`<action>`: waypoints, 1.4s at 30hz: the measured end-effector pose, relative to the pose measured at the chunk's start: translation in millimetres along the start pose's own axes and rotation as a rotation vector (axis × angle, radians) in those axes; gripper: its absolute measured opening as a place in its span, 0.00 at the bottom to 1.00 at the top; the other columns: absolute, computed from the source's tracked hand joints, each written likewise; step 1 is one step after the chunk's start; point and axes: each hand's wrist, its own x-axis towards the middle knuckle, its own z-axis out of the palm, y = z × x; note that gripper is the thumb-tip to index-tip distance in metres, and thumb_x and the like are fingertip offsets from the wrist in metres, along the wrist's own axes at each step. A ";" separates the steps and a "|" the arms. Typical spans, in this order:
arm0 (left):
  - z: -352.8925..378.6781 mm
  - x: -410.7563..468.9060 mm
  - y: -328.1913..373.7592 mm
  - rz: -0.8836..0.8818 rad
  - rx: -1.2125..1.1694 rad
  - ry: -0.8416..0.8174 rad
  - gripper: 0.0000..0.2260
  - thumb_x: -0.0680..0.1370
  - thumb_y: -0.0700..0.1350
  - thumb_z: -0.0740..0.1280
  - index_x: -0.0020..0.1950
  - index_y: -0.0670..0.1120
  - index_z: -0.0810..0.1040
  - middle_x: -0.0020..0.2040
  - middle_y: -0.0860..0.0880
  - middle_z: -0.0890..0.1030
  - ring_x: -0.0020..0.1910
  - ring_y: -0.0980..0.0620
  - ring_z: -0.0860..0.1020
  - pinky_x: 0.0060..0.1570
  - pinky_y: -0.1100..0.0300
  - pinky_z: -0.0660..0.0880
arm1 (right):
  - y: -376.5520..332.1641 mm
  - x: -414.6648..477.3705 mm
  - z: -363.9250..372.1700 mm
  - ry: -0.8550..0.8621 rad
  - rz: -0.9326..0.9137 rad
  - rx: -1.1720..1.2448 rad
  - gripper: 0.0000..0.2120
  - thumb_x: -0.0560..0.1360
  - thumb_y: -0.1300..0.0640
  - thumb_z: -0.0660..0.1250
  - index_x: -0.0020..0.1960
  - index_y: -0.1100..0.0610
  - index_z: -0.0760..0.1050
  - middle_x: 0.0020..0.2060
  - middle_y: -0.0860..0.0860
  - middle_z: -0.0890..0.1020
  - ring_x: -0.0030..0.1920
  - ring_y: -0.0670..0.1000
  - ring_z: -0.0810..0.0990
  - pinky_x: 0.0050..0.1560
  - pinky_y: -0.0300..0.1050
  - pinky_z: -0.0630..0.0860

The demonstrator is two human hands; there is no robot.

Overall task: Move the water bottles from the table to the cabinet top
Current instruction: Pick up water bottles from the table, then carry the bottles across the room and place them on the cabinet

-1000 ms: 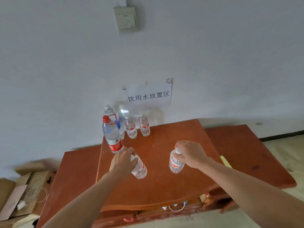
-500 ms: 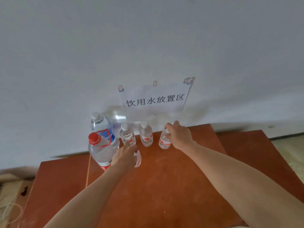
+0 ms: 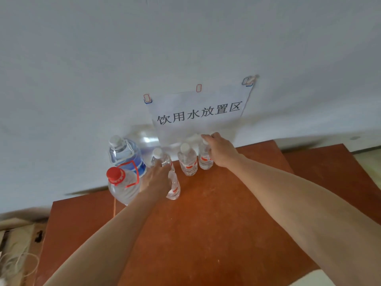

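Observation:
My left hand (image 3: 157,179) grips a small clear water bottle (image 3: 174,187) that stands on the reddish-brown cabinet top (image 3: 216,223), just in front of another small bottle (image 3: 161,157). My right hand (image 3: 221,151) holds a small bottle (image 3: 204,161) by its upper part at the back, close to the wall. Between them stands one more small bottle (image 3: 187,159) with a white cap and red label.
Two large bottles stand at the back left: one with a red cap (image 3: 121,186), one with a blue label (image 3: 123,154). A paper sign (image 3: 198,114) hangs on the white wall. A lower wooden surface (image 3: 329,166) lies right; cardboard and cord (image 3: 18,254) sit lower left.
Both hands have carried their bottles from the front of the cabinet top to the back; the right bottle now stands beside the row at the wall. The camera has come closer.

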 end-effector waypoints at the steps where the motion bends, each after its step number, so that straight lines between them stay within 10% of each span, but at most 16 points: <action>1: -3.5 -1.5 3.0 0.003 0.047 0.006 0.20 0.76 0.43 0.68 0.68 0.50 0.71 0.67 0.46 0.69 0.63 0.44 0.73 0.56 0.50 0.77 | -0.6 -3.7 -4.4 -0.028 -0.003 0.002 0.28 0.78 0.64 0.62 0.75 0.50 0.60 0.65 0.57 0.70 0.56 0.58 0.78 0.54 0.53 0.78; 11: -26.9 -73.0 144.3 0.425 0.198 0.036 0.12 0.79 0.46 0.61 0.61 0.46 0.75 0.56 0.47 0.77 0.55 0.44 0.78 0.50 0.49 0.75 | 73.5 -200.7 -53.6 0.023 0.184 -0.067 0.18 0.80 0.52 0.60 0.68 0.54 0.69 0.62 0.54 0.75 0.55 0.55 0.79 0.53 0.51 0.77; 21: 58.9 -276.4 374.2 1.113 0.420 -0.236 0.11 0.78 0.46 0.59 0.58 0.48 0.76 0.57 0.47 0.78 0.57 0.45 0.77 0.53 0.51 0.73 | 172.5 -597.1 -21.6 0.089 0.893 0.037 0.17 0.78 0.54 0.58 0.67 0.52 0.68 0.59 0.53 0.75 0.57 0.57 0.77 0.55 0.52 0.76; 42: 267.3 -997.8 620.3 2.405 0.736 -0.354 0.13 0.77 0.48 0.62 0.62 0.50 0.74 0.60 0.49 0.77 0.59 0.47 0.75 0.53 0.57 0.70 | -20.4 -1329.7 160.2 0.441 2.219 0.401 0.19 0.79 0.50 0.60 0.69 0.49 0.68 0.64 0.53 0.73 0.62 0.56 0.75 0.58 0.49 0.72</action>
